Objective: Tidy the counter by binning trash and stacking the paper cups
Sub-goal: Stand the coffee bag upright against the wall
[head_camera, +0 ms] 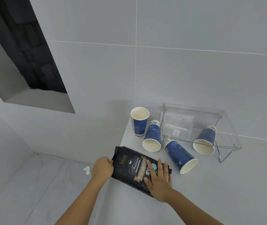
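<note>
A: Two hands are on the black coffee bag [135, 168], the largest loose thing on the counter [227, 184]. It lies flat at the counter's left edge, its left end hanging a little past it. The left hand [102, 167] curls around that end; whether its fingers have closed underneath cannot be told. The right hand [159, 181] lies flat on top with its fingers spread, pressing and not pinching.

B: To lift it well, the person should probably slide it further off the edge, so the left fingers get under it, then close the right thumb and fingers on the near end. A flat palm alone will not carry it.

A: Four paper cups come next, smaller. An upright cup [139, 122] stands by the wall; a tipped cup [152, 138] lies just beside it, mouth toward the viewer. A third cup [180, 155] lies on its side near the bag's right end, apart from it. A fourth cup [205, 141] lies under the clear plastic stand [199, 127].

B: Sweeping the bag rightward risks rolling that third one.

A: What cannot be seen?

B: No bin shows anywhere. The bag's fullness is unclear. Smallest of all, a white scrap [87, 169] lies on the floor below.
</note>
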